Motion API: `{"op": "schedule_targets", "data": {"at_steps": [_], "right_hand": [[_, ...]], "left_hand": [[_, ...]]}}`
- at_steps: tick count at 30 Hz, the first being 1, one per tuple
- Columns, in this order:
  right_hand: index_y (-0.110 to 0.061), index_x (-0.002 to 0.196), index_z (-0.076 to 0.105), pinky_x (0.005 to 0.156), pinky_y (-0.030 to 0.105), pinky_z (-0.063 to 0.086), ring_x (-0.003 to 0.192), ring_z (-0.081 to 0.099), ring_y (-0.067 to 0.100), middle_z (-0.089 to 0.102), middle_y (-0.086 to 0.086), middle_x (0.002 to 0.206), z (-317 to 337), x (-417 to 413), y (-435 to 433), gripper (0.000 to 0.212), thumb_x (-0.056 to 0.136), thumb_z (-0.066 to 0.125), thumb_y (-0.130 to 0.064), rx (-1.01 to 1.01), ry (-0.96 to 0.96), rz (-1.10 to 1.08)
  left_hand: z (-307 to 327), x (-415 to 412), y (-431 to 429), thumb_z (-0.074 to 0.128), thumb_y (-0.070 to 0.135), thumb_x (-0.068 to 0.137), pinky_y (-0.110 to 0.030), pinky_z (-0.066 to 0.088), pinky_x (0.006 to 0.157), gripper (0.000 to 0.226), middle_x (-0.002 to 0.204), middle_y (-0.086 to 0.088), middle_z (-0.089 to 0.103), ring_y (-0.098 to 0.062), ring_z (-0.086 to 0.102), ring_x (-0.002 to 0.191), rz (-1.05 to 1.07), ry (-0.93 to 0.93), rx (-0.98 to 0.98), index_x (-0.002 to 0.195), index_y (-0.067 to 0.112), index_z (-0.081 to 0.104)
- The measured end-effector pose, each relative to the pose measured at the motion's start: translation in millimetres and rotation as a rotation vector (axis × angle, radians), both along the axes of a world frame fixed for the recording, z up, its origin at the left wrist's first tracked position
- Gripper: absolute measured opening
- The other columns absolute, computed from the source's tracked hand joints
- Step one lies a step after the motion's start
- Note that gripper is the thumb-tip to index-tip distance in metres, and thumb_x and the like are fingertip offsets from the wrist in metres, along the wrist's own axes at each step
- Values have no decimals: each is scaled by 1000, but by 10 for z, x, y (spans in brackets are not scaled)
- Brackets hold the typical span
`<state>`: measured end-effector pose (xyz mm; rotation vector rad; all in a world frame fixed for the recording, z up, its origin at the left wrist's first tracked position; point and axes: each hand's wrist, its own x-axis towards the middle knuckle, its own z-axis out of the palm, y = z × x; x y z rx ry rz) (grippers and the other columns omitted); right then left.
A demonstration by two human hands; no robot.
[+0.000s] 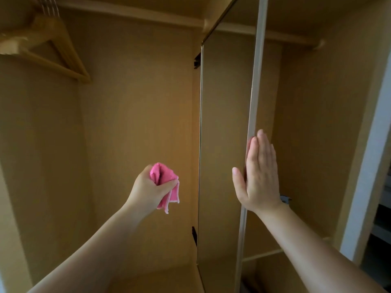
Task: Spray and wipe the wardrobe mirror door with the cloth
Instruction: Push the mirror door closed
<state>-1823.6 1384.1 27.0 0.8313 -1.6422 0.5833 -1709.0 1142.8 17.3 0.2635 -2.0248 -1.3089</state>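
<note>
Nearest the camera, two bare forearms are seen reaching forward into an open tan wooden wardrobe. A crumpled pink cloth with a pale edge [166,185] is gripped in the left hand [151,187], whose fingers are curled tightly round the bunched fabric; it is held in the air in front of the wardrobe's back panel, to the left of the door and not touching any glass. The right hand [259,174] is laid flat, fingers straight and together, against the pale metal-framed edge [255,85] of the tall, narrow wardrobe mirror door [222,134], which stands swung open and is viewed almost edge-on, so that it appears to be steadied or held in place. No spray bottle is to be seen anywhere in view. Whether the mirror surface has been sprayed cannot be told, since no droplets, streaks or wet patches can be made out at this steep angle. Wiping is judged not to be under way at this instant, as the cloth is clear of the glass; how much of the door has been cleaned cannot be determined. Farther back and up to the left, light wooden coat hangers [53,51] are hung from a rail, and black hinges [197,60] are fixed beside the door.
</note>
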Motion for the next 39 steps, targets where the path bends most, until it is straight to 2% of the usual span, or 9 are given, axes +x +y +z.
{"op": "schedule_targets", "data": {"at_steps": [6,9,12,19,24,29,32,36,39], "right_hand": [[-6,154,-1,122,48,8,150,3,31,-3,14,162,2,-39,-29,71,100,22,-46,61,-40,-132],[-4,154,-1,121,49,10,150,2,31,-2,16,161,3,-60,-64,72,100,21,-47,74,-73,-164],[-8,153,-9,121,49,12,150,2,31,-5,14,160,22,-85,-110,73,100,17,-50,99,-107,-180],[-8,152,-13,120,50,17,149,6,34,6,24,160,58,-240,-260,75,99,16,-51,152,-191,-190],[-5,152,-10,120,50,16,149,7,37,6,27,159,85,-430,-433,78,98,18,-53,195,-245,-223],[-3,150,-19,120,49,9,148,1,38,-3,28,158,101,-612,-600,84,96,16,-57,238,-277,-259],[-4,147,-26,120,50,8,148,-1,40,-8,28,157,106,-678,-672,86,95,15,-59,249,-302,-271],[-4,147,-26,120,53,9,147,-2,42,-11,29,156,120,-757,-759,90,95,17,-63,268,-338,-306],[-4,146,-28,120,55,6,147,-6,42,-18,27,153,140,-832,-830,93,93,15,-66,289,-371,-337]], "left_hand": [[-8,48,-128,80,28,74,-15,48,49,26,83,7,68,-4,67,68,-3,-18,-23,89,30,59],[11,49,-163,80,29,74,-15,48,48,28,85,7,67,-7,67,71,-4,-27,-22,90,31,57],[26,30,-183,79,27,75,-18,50,48,27,85,6,67,-11,68,73,-12,-34,-14,89,30,57],[39,-62,-190,79,28,75,-17,50,46,25,85,5,68,-9,68,68,-16,-48,-23,90,28,58],[59,-165,-213,78,25,76,-20,51,48,26,87,1,68,-13,68,71,-13,-44,-22,92,26,58],[75,-262,-252,79,23,75,-25,56,51,27,87,0,69,-14,69,72,16,-31,-13,93,23,59],[76,-305,-273,79,22,75,-23,55,51,27,87,0,69,-12,69,69,25,-30,-19,94,22,60],[88,-352,-278,78,18,77,-17,50,45,26,85,0,69,-4,68,63,21,-14,-4,93,23,59],[102,-383,-283,78,19,77,-18,52,47,26,86,0,69,-6,69,64,24,-22,-6,95,23,59]]}}
